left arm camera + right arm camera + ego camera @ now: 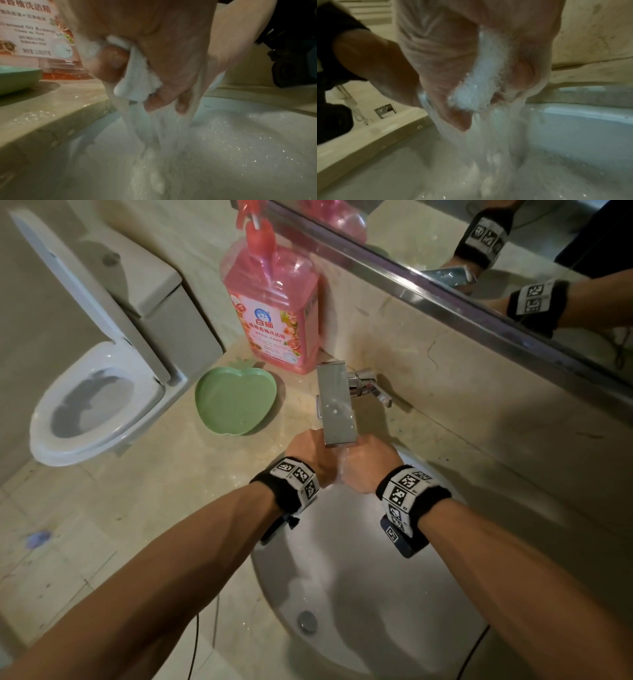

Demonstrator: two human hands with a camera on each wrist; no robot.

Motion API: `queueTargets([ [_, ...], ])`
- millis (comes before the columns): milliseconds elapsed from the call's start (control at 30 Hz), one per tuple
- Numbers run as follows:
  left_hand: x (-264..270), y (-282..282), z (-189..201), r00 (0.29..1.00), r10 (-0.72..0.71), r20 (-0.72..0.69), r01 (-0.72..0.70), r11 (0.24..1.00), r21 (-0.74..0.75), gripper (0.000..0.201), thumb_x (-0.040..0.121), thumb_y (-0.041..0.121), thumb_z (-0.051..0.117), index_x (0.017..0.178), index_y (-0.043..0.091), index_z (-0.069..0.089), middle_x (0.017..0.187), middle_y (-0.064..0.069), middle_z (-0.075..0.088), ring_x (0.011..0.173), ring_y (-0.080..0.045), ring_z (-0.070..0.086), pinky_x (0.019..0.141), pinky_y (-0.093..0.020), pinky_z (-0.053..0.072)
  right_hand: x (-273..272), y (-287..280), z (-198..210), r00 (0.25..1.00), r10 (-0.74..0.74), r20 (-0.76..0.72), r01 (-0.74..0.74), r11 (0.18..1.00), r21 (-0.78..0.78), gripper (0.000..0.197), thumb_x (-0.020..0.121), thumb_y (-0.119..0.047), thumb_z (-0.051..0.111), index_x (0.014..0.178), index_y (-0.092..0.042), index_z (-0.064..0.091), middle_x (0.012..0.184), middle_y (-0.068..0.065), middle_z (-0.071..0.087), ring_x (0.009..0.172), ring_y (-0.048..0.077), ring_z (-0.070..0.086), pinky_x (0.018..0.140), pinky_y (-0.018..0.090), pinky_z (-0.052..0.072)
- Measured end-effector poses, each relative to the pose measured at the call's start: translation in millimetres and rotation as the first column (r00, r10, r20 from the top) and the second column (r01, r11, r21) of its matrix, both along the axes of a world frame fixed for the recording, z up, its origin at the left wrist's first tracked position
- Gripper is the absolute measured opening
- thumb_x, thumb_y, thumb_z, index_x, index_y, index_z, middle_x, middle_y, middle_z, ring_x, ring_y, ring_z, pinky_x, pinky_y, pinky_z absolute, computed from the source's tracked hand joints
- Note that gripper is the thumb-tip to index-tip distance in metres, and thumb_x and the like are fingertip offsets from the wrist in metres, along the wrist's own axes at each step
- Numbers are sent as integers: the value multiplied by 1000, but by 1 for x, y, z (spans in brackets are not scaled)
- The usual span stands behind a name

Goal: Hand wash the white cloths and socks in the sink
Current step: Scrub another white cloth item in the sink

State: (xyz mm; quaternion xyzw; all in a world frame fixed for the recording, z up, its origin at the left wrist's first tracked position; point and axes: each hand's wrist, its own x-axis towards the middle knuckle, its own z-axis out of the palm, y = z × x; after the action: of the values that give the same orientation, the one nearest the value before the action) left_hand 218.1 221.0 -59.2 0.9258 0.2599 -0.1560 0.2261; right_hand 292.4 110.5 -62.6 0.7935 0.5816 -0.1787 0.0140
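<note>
I count two hands, one white cloth, one tap, one sink, one pink bottle, one green dish and one toilet. From the head camera my left hand (310, 451) and right hand (368, 465) sit side by side, touching, directly under the spout of the square chrome tap (335, 402), over the back part of the sink (342, 542). Each wrist wears a black band with black-and-white markers.

The sink holds running water and foam; its drain plug (307, 621) lies near the front of the bowl, and I see no cloth lying in the bowl itself. The green apple-shaped dish (234, 400) on the counter left of the tap has nothing in it that I can make out. The pink bottle (272, 309), a pump bottle, is filled with pink liquid and stands behind the dish against the wall. The toilet (97, 402) stands left of the counter with its lid up.

The white cloth (137, 81) is bunched between my two hands. In the left wrist view my left hand's fingers (111, 60) curl around the wad and my right hand's fingers (159, 102) press it from the other side, with water streaming off both down into the bowl. In the right wrist view my right hand is closed around a foamy, soaked strip of the cloth (477, 83), which shows through the gap in my grip. Whether it is a cloth or a sock I cannot tell.
</note>
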Motion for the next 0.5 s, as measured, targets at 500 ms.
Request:
queueTargets([
  [500,-37,28,5,990,-101,101,141,803,-578,53,84,48,64,132,28,56,133,5,56,119,-15,55,104,-36,43,-1,-12,10,835,-53,-548,157,977,145,37,79,1,60,111,-18,68,115,4,68,110,19,61,99,39,49],
])
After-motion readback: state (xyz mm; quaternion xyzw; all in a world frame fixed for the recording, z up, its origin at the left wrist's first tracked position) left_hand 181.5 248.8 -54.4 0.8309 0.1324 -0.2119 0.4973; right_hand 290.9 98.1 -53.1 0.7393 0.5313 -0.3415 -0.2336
